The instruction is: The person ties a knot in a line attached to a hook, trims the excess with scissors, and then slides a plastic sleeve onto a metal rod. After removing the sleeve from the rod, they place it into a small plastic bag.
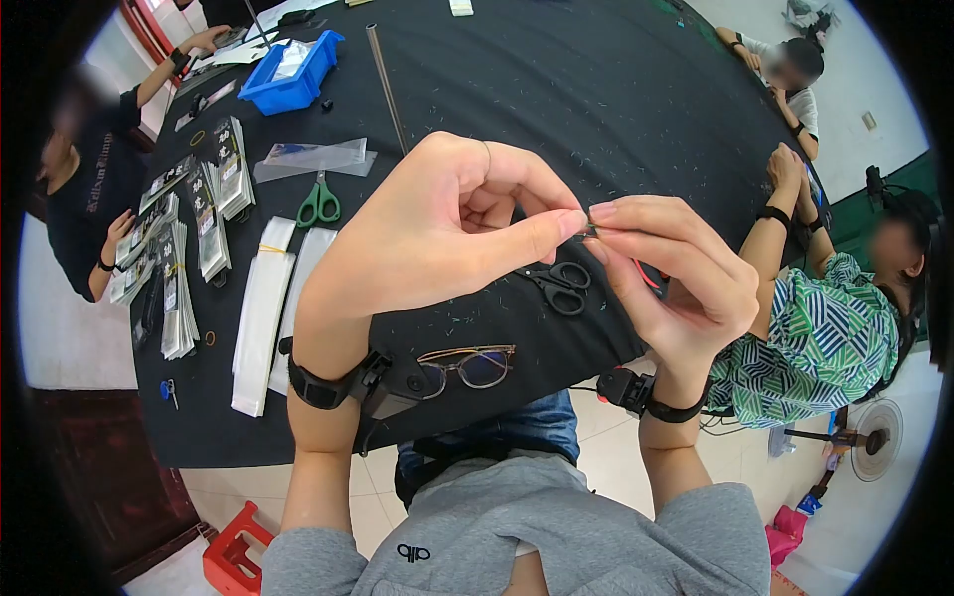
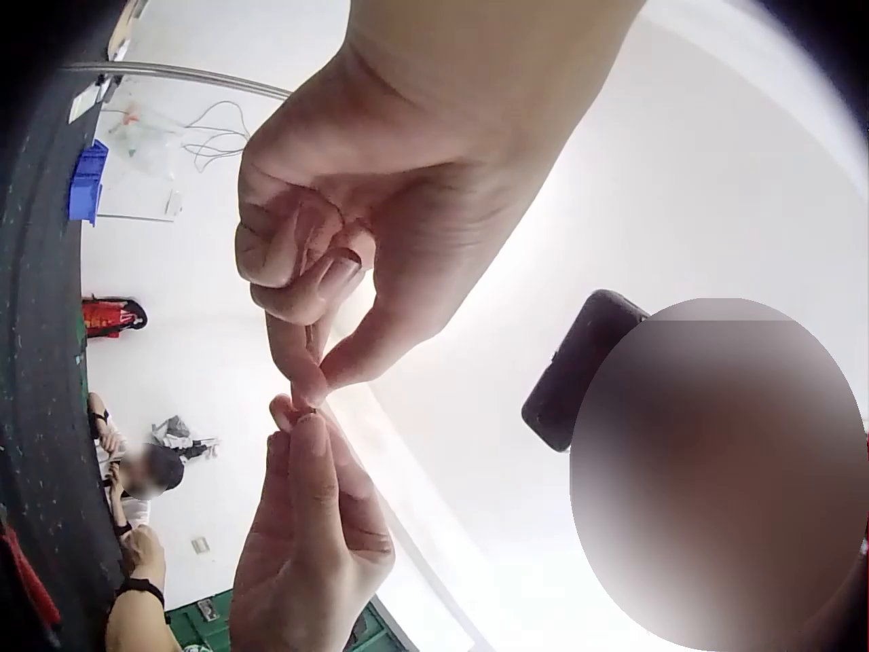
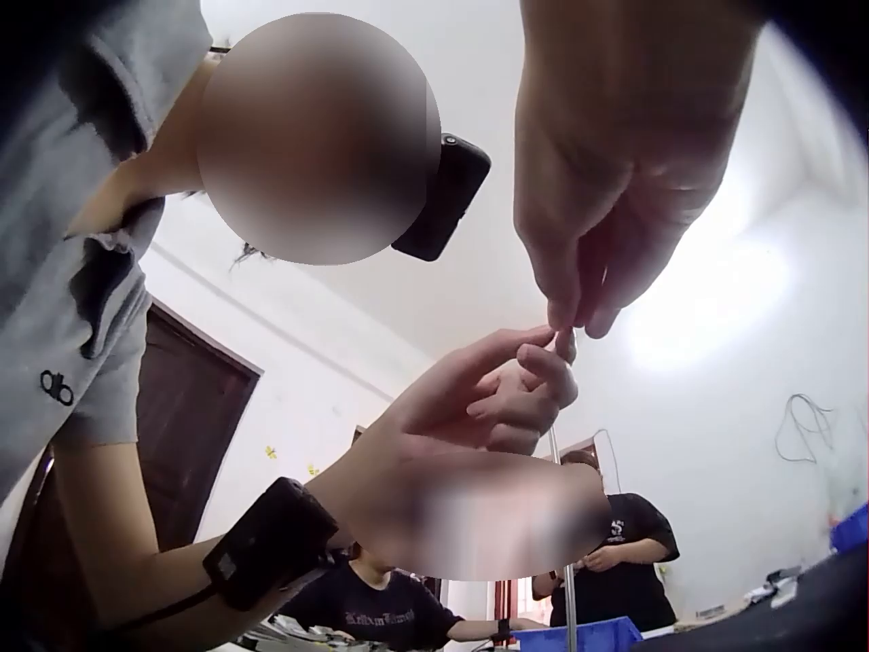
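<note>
My left hand and right hand meet fingertip to fingertip above the black-covered table. Between them is a tiny dark piece, mostly covered by the fingers; I cannot tell its kind. The left thumb and forefinger pinch it from one side, with the other left fingers curled in. From the other side, the right thumb and first fingers pinch at the same spot. Both wrist views show the left hand and right hand joined at the tips, with the piece hidden there.
Below the hands lie black scissors and eyeglasses. Leftward are green scissors, clear bags, white strips and printed packets. A metal rod rises near a blue basket. Other people sit around the table.
</note>
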A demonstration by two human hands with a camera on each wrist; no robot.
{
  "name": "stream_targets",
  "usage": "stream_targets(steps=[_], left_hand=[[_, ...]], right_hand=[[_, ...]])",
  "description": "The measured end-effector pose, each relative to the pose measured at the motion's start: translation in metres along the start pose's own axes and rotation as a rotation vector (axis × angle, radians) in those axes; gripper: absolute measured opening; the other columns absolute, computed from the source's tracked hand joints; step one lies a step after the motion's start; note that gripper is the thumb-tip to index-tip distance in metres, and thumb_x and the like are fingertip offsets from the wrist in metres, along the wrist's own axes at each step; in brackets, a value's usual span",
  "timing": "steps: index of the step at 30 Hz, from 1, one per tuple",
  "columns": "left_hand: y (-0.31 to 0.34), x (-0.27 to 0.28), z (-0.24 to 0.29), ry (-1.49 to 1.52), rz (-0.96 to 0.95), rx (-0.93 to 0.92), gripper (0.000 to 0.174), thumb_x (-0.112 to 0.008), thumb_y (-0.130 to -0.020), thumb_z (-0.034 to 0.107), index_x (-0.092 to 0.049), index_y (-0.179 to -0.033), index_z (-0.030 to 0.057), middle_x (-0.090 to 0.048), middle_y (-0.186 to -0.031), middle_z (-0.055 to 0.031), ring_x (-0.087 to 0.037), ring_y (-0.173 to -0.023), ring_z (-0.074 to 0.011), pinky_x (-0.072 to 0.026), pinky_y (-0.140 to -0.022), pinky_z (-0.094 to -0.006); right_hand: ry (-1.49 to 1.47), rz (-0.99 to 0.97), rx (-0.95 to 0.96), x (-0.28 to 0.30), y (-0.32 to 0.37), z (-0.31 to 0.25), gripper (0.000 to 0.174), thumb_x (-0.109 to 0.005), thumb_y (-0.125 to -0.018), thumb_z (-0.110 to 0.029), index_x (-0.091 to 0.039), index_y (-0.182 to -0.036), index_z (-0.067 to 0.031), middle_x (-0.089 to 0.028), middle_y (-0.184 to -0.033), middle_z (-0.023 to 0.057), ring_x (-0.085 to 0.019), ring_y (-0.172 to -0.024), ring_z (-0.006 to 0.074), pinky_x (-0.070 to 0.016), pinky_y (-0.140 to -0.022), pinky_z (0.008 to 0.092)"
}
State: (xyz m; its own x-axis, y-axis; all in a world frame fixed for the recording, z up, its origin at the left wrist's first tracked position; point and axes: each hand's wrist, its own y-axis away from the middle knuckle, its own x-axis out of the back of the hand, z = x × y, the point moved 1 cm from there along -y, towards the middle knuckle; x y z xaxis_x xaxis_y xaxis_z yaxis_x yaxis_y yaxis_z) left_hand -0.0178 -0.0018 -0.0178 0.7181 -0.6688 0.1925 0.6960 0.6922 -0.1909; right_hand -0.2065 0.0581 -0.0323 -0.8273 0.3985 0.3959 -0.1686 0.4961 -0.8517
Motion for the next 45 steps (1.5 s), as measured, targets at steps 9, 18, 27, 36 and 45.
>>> stream_targets(steps=[9,18,27,36,45], left_hand=[[0.0,0.005,0.004,-0.035,-0.089,0.049,0.012,-0.063,-0.088,0.009,-0.067,-0.092,-0.0012,-0.065,-0.07,-0.003,-0.058,-0.061,-0.0024,-0.0386,-0.05,-0.0149],[0.0,0.004,0.002,-0.047,-0.078,0.015,0.013,-0.066,-0.085,0.009,-0.07,-0.092,-0.0015,-0.068,-0.072,-0.005,-0.059,-0.059,-0.0027,-0.0391,-0.049,-0.0148],[0.001,0.0,0.01,-0.063,0.063,-0.003,0.013,-0.068,-0.084,0.008,-0.069,-0.093,-0.0004,-0.067,-0.071,-0.0033,-0.051,-0.054,0.0006,-0.0328,-0.047,-0.0146],[0.0,-0.006,0.006,-0.087,0.328,-0.169,0.012,-0.067,-0.084,0.004,-0.068,-0.094,-0.0018,-0.068,-0.076,-0.0058,-0.064,-0.066,-0.0058,-0.0442,-0.055,-0.0158],[0.002,-0.008,0.006,-0.142,0.305,-0.186,0.01,-0.067,-0.083,0.003,-0.069,-0.093,0.0001,-0.067,-0.078,-0.0057,-0.064,-0.064,-0.0067,-0.0401,-0.052,-0.0152]], right_hand=[[-0.142,-0.037,-0.019,0.003,-0.001,0.003,0.017,-0.073,-0.062,0.009,-0.069,-0.077,0.0037,-0.068,-0.081,0.0127,-0.067,-0.073,0.0218,-0.0538,-0.063,0.0262],[-0.125,-0.063,-0.012,0.006,-0.004,0.001,0.017,-0.073,-0.061,0.008,-0.069,-0.076,0.0032,-0.068,-0.08,0.0121,-0.067,-0.072,0.0211,-0.0529,-0.061,0.0257],[-0.081,-0.013,0.014,0.003,-0.013,0.004,0.016,-0.074,-0.062,0.007,-0.069,-0.077,0.0025,-0.069,-0.085,0.0119,-0.067,-0.076,0.0206,-0.0532,-0.065,0.0255],[-0.163,0.261,-0.123,-0.015,-0.008,0.003,0.029,-0.077,-0.067,0.006,-0.061,-0.091,0.0035,-0.064,-0.095,0.0157,-0.062,-0.087,0.0203,-0.0496,-0.075,0.0273],[-0.224,0.276,-0.15,-0.022,-0.009,0.004,0.026,-0.075,-0.07,0.007,-0.061,-0.09,0.0037,-0.064,-0.093,0.0152,-0.062,-0.084,0.0189,-0.0497,-0.073,0.0271]])
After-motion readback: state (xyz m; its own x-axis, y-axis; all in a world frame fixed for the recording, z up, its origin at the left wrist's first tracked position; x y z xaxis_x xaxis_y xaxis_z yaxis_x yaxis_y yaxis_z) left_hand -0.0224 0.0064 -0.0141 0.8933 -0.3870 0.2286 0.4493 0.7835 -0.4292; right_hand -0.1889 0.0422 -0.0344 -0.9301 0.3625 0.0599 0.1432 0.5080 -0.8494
